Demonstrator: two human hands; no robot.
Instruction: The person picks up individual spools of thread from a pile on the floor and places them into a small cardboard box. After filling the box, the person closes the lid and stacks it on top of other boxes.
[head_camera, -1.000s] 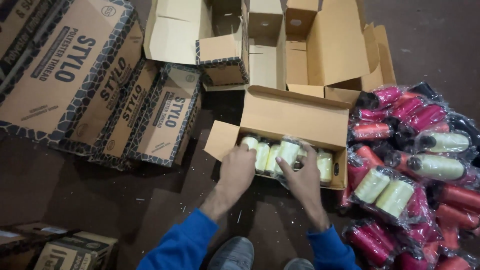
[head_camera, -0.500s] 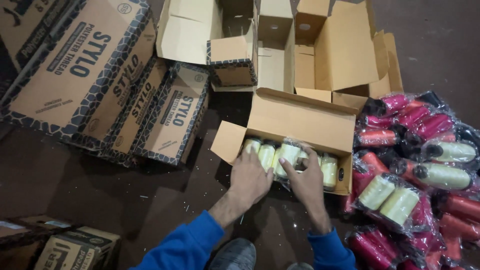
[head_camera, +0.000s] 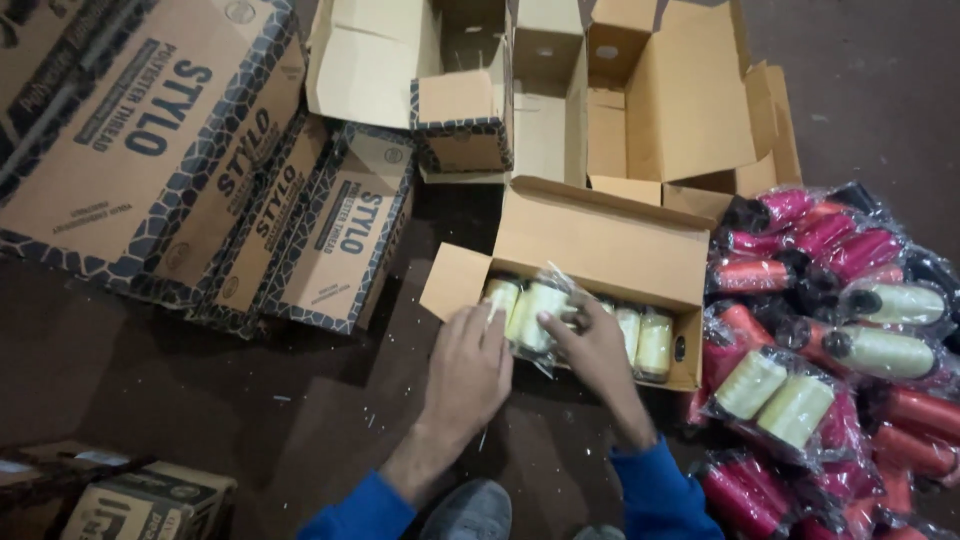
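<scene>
A dark floor (head_camera: 180, 400) is seen from above, strewn with cartons. Large printed cartons (head_camera: 150, 130) are stacked flat at the upper left, and a cluster of opened empty boxes (head_camera: 640, 110) is set at the top centre. A heap of wrapped pink and cream spools (head_camera: 830, 340) is piled at the right, just beside the open box (head_camera: 600, 245). That box lies on the floor in the middle, its lid folded back and a side flap hanging out to the left; a row of cream spools (head_camera: 645, 340) is packed inside it on their sides.

A cream spool pack (head_camera: 535, 315) in clear crinkled wrap is held at the left end of the box's opening, partly inside, touching the spools already there. The left hand (head_camera: 470, 370) is laid against the pack's left side, fingers together and pressed flat on the wrap and the box edge. The right hand (head_camera: 595, 350) is set on the pack's right side, its fingers clamped on the wrap with the thumb on top. Blue sleeves (head_camera: 650, 495) are seen at both wrists, and a grey shoe (head_camera: 478, 510) is visible between them at the bottom edge.
</scene>
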